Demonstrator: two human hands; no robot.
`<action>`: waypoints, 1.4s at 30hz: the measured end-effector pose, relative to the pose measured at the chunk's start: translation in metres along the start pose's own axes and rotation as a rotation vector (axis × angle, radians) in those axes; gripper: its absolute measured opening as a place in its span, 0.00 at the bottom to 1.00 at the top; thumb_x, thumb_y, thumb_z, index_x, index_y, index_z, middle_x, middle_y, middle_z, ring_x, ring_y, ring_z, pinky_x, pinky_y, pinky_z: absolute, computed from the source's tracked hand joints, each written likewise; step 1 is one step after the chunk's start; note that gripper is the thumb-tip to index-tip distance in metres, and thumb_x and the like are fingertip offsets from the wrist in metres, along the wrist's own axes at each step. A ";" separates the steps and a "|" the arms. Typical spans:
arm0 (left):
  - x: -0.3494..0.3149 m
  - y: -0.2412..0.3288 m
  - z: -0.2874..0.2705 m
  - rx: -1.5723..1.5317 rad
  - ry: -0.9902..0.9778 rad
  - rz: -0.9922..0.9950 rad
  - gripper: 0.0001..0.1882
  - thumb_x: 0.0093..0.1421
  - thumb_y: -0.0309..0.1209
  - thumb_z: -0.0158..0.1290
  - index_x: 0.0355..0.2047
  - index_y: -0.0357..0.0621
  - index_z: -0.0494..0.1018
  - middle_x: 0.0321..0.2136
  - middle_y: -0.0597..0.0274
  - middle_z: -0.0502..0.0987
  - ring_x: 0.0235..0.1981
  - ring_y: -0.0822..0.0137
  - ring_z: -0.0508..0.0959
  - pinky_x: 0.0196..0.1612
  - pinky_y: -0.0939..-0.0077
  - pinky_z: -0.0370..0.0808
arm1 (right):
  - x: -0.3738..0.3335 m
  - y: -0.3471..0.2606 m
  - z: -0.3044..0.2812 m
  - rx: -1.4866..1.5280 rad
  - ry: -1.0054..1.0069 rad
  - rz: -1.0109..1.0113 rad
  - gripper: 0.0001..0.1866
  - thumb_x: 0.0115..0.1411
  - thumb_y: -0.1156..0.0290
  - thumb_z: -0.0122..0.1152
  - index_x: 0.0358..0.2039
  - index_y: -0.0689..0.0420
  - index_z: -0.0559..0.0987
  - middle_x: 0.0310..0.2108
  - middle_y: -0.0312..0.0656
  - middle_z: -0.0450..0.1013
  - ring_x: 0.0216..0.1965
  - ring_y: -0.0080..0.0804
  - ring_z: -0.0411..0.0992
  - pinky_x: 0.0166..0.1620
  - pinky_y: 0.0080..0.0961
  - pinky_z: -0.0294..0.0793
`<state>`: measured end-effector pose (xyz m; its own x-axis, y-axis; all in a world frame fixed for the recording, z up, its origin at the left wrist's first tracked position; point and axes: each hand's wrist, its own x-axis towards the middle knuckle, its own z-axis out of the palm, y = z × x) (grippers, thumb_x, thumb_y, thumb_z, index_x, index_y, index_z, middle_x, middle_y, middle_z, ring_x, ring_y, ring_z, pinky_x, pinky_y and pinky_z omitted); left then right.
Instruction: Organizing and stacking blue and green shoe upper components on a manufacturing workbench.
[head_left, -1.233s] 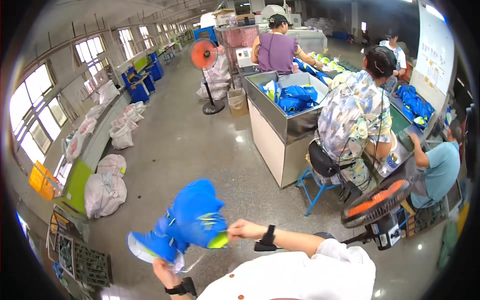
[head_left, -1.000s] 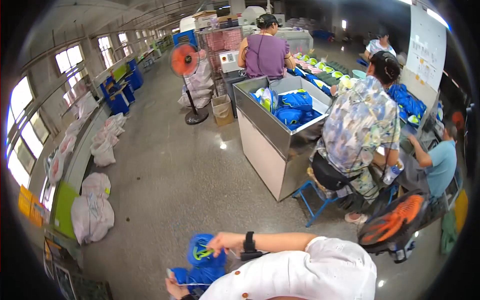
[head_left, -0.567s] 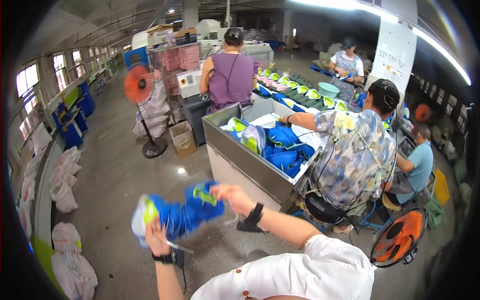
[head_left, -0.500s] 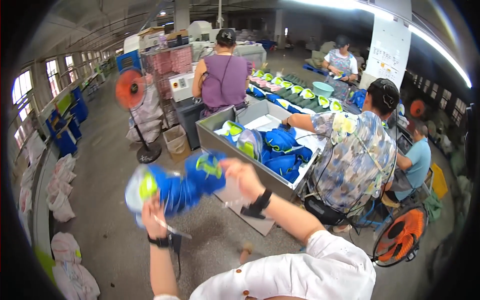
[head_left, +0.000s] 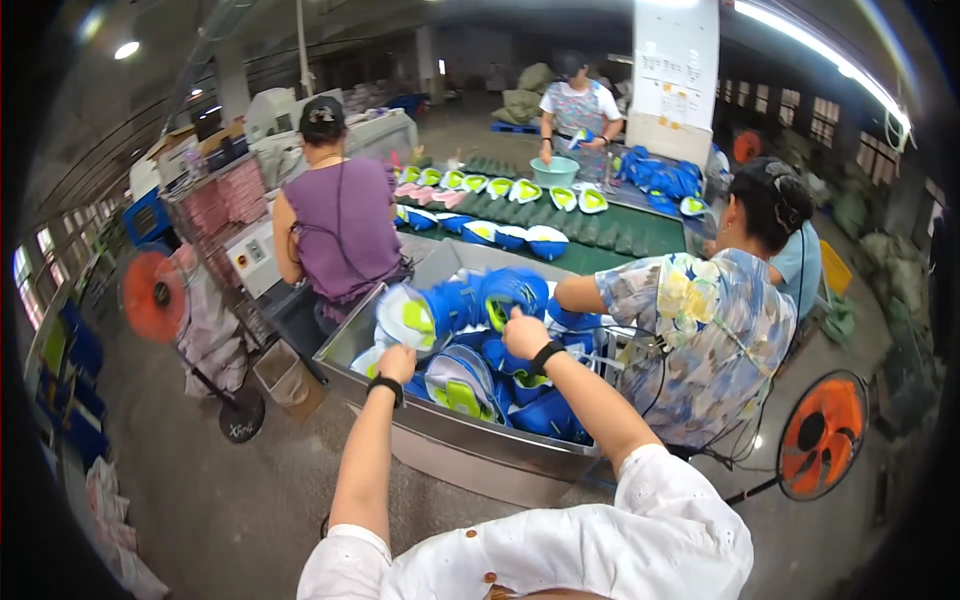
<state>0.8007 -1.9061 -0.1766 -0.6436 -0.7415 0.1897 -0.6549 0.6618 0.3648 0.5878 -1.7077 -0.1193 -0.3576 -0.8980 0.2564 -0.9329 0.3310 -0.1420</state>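
Note:
A bundle of blue shoe uppers with white and lime-green parts stretches between my two hands, over a metal bin. My left hand is closed on the bundle's left end, by a white and lime upper. At the right end, my right hand grips the edge of a blue upper with a lime lining. Beneath, more blue uppers lie heaped in the bin, some showing pale soles. The grasped edges are partly hidden by my fingers.
Close on the right, a co-worker in a patterned shirt reaches over the bin. Another in purple stands at the left. Beyond runs a green conveyor with rows of uppers. Fans stand left and right.
Both hands have carried the bundle from beside the bin, at the left, forward and right until it is over the bin. My view has turned toward the right.

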 end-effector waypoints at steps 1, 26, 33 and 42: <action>-0.003 -0.012 0.020 0.073 -0.037 0.095 0.17 0.55 0.40 0.39 0.20 0.46 0.74 0.26 0.49 0.75 0.32 0.50 0.74 0.37 0.57 0.69 | 0.002 0.002 0.022 -0.078 -0.006 0.060 0.12 0.49 0.67 0.48 0.22 0.60 0.79 0.34 0.52 0.72 0.31 0.45 0.74 0.35 0.38 0.73; -0.050 -0.041 0.038 -0.711 0.035 0.597 0.08 0.56 0.30 0.46 0.31 0.41 0.72 0.47 0.51 0.69 0.50 0.51 0.64 0.53 0.62 0.60 | -0.183 -0.149 0.047 0.009 -0.074 0.493 0.08 0.47 0.67 0.51 0.20 0.51 0.78 0.20 0.47 0.73 0.25 0.44 0.73 0.28 0.38 0.72; -0.054 -0.053 0.044 -0.574 0.029 0.631 0.15 0.51 0.28 0.51 0.40 0.43 0.68 0.55 0.48 0.59 0.58 0.48 0.56 0.58 0.60 0.54 | -0.398 -0.226 0.128 0.170 -0.544 0.494 0.06 0.46 0.68 0.51 0.21 0.51 0.77 0.23 0.47 0.73 0.28 0.45 0.73 0.31 0.40 0.72; -0.371 0.125 0.087 -0.580 -0.371 1.057 0.29 0.35 0.27 0.57 0.43 0.44 0.68 0.53 0.47 0.59 0.58 0.45 0.52 0.58 0.51 0.52 | -0.717 -0.297 0.059 0.460 -0.635 1.469 0.11 0.53 0.64 0.51 0.29 0.57 0.78 0.31 0.46 0.75 0.33 0.38 0.73 0.36 0.36 0.70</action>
<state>0.9233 -1.5391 -0.2808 -0.8797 0.2568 0.4003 0.4557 0.6958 0.5552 1.1237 -1.1791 -0.3178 -0.6801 0.0748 -0.7293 0.2912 0.9405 -0.1751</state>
